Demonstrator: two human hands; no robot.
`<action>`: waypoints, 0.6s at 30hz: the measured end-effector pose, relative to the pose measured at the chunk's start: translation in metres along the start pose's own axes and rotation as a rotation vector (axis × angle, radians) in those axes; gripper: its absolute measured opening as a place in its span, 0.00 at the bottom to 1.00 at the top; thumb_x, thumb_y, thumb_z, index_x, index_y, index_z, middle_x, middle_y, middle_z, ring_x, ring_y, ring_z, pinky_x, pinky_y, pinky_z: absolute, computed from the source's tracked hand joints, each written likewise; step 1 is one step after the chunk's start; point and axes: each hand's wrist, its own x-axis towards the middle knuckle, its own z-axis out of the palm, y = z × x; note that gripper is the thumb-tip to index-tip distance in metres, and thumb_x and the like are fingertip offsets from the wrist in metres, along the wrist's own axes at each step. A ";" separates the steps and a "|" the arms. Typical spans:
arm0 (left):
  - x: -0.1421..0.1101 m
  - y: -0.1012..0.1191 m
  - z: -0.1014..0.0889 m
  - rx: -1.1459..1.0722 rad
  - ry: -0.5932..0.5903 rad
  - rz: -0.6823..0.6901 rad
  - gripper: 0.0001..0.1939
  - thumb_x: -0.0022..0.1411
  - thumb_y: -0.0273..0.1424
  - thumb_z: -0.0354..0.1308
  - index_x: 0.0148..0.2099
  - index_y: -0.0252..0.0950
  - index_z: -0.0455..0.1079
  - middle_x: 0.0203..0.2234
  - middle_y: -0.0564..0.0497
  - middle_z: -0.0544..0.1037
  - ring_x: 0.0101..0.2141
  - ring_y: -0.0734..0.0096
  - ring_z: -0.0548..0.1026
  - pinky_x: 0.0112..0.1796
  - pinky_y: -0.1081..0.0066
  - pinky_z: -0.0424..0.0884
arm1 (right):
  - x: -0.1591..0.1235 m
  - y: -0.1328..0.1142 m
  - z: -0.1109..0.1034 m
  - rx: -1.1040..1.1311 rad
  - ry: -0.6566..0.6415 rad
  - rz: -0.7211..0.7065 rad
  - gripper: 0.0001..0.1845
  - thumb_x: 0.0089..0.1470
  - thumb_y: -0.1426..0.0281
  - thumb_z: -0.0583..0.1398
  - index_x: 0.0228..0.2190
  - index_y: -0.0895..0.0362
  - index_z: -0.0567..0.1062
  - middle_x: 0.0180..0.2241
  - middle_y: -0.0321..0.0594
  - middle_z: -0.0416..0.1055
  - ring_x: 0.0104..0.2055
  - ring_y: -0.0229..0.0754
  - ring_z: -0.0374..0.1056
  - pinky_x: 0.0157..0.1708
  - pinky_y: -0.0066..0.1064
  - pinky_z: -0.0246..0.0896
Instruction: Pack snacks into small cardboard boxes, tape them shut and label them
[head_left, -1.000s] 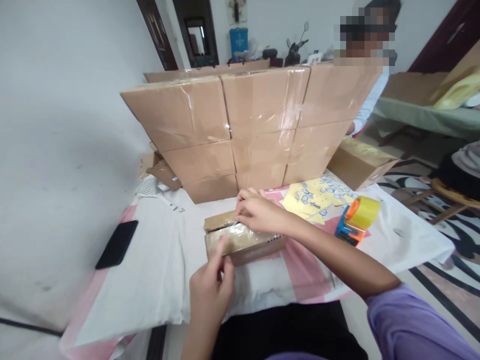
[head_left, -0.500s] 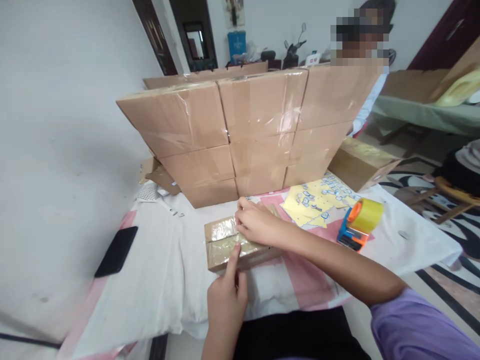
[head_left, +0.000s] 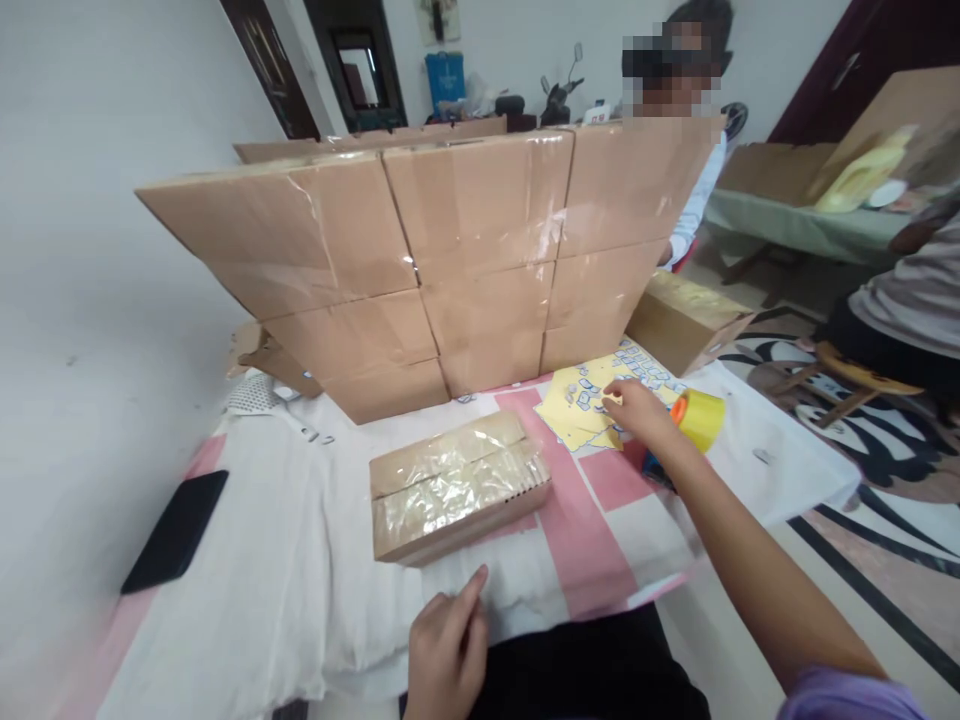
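Observation:
A small cardboard box [head_left: 450,490] lies on the cloth in front of me, clear tape shining across its top and over its near edge. My left hand [head_left: 450,635] is just short of the box, index finger stretched out and the other fingers curled, holding nothing. My right hand [head_left: 637,410] hovers over a yellow printed sheet [head_left: 570,405], fingers bent but apart, with nothing visible in them. Beside my right wrist stands a tape dispenser [head_left: 656,468], partly hidden by the arm, carrying a roll of yellowish tape [head_left: 703,418].
Stacked taped cartons [head_left: 480,270] form a wall across the table's back. A black phone [head_left: 176,530] lies at the left, and another carton [head_left: 686,320] stands at the back right. A person [head_left: 694,200] is behind the cartons; another sits on a stool [head_left: 855,375] at the right.
My right hand has left the box top and moved right, over the yellow sheet near the dispenser. My left hand has drawn back from the box toward me. The view has shifted right.

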 end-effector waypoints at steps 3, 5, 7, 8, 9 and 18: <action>0.001 -0.010 0.016 0.049 -0.038 0.019 0.18 0.70 0.24 0.51 0.58 0.35 0.73 0.22 0.53 0.78 0.22 0.72 0.74 0.26 0.74 0.71 | -0.005 0.000 0.010 -0.073 -0.080 -0.063 0.23 0.65 0.73 0.50 0.58 0.59 0.73 0.55 0.56 0.71 0.54 0.54 0.67 0.47 0.38 0.62; 0.004 -0.015 0.023 0.104 -0.061 0.021 0.17 0.71 0.26 0.51 0.57 0.36 0.74 0.26 0.51 0.81 0.22 0.71 0.76 0.28 0.73 0.73 | 0.001 -0.008 0.017 -0.107 -0.119 -0.097 0.25 0.65 0.75 0.49 0.60 0.57 0.71 0.57 0.56 0.70 0.56 0.56 0.66 0.47 0.40 0.62; 0.007 -0.017 0.027 0.160 -0.081 0.030 0.16 0.71 0.27 0.50 0.55 0.38 0.75 0.32 0.49 0.85 0.25 0.71 0.79 0.30 0.72 0.75 | 0.009 -0.014 0.023 -0.136 -0.146 -0.109 0.26 0.64 0.77 0.50 0.59 0.56 0.72 0.59 0.56 0.68 0.56 0.58 0.64 0.46 0.41 0.62; 0.008 -0.017 0.028 0.180 -0.092 0.034 0.16 0.71 0.28 0.49 0.53 0.39 0.76 0.35 0.49 0.85 0.26 0.70 0.80 0.31 0.71 0.76 | 0.014 -0.016 0.026 -0.149 -0.151 -0.110 0.25 0.63 0.78 0.50 0.58 0.56 0.73 0.59 0.57 0.67 0.56 0.58 0.64 0.47 0.41 0.62; 0.008 -0.016 0.028 0.192 -0.105 0.036 0.16 0.72 0.28 0.49 0.52 0.39 0.77 0.36 0.48 0.86 0.28 0.70 0.81 0.32 0.71 0.76 | 0.018 -0.017 0.028 -0.160 -0.151 -0.111 0.24 0.63 0.77 0.51 0.57 0.57 0.74 0.60 0.57 0.66 0.57 0.59 0.63 0.47 0.41 0.62; 0.009 -0.011 0.029 0.275 -0.115 0.062 0.15 0.71 0.27 0.49 0.47 0.39 0.78 0.34 0.50 0.85 0.26 0.71 0.79 0.30 0.71 0.73 | 0.020 -0.018 0.032 -0.211 -0.130 -0.142 0.19 0.68 0.66 0.53 0.53 0.61 0.75 0.57 0.58 0.70 0.56 0.57 0.65 0.50 0.41 0.60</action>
